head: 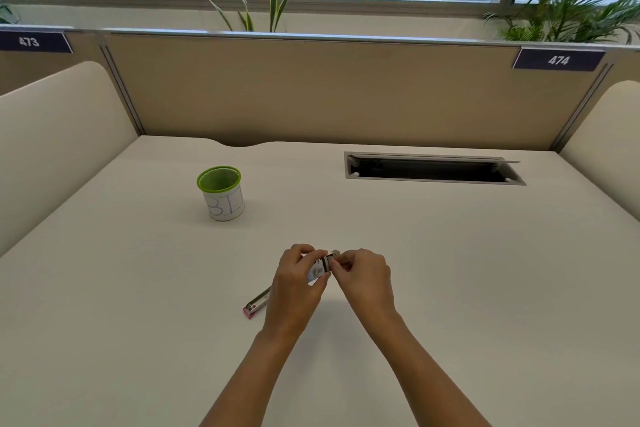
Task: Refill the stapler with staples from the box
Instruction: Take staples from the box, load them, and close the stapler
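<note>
A small white and blue staple box [318, 272] is held above the desk, gripped by my left hand [297, 284]. My right hand [363, 276] pinches at the box's open right end, where a metallic strip of staples [329, 261] shows between the fingertips. The stapler [257, 303], pink with a silver metal channel, lies on the desk to the lower left of my left hand; its right part is hidden behind that hand. Whether it is opened up I cannot tell.
A green-rimmed mesh pen cup [221, 192] with a white paper label stands at the back left. A rectangular cable slot [433, 168] with its lid up is set into the desk at the back right. Beige partitions enclose the desk [485, 288].
</note>
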{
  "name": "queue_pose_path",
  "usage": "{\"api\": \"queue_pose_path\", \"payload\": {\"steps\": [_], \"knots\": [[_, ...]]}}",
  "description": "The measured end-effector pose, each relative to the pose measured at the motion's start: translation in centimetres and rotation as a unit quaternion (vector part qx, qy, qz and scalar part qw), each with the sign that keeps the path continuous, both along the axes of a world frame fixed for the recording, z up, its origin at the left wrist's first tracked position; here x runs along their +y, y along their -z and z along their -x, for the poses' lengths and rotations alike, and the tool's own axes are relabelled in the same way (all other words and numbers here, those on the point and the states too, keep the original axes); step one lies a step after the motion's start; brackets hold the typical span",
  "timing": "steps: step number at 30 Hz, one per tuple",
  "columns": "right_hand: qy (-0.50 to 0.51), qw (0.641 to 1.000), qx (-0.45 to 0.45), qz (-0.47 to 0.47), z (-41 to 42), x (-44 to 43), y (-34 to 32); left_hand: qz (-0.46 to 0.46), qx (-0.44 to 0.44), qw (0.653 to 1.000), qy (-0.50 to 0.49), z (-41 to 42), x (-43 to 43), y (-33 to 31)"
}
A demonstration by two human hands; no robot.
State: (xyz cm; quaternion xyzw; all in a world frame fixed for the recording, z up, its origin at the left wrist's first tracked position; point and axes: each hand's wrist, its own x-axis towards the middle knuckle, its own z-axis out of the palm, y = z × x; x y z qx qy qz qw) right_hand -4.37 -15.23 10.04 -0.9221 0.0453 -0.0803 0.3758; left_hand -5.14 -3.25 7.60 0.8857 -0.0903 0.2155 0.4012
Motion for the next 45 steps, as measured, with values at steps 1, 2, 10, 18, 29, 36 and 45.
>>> {"api": "queue_pose_path", "payload": {"steps": [1,2,10,18,29,36,45], "knots": [[0.005,1.0,-0.005,-0.005,0.1,0.1,0.0,0.004,0.004,1.0,-0.001,0.0,-0.1,-0.1],[0.01,1.0,-0.011,-0.008,0.1,0.1,0.0,0.016,0.009,1.0,-0.004,0.0,-0.2,-0.1],[0.02,1.0,-0.015,-0.012,0.0,0.2,0.1,0.089,0.036,0.995,-0.002,-0.1,-0.2,0.3],[0.006,0.999,-0.033,-0.032,0.3,0.3,-0.2,0.108,0.031,0.994,-0.007,-0.2,-0.5,0.2],[-0.001,0.998,-0.011,-0.066,-0.2,-0.6,-0.2,0.098,0.032,0.995,0.008,-0.1,-0.1,0.2],[-0.005,0.997,-0.004,-0.076,-0.4,-0.6,-0.2,0.111,0.029,0.993,0.008,-0.1,-0.2,0.2],[-0.028,0.989,0.047,-0.14,-0.8,-0.9,-0.6,0.117,0.026,0.993,0.02,0.1,-0.1,0.2]]}}
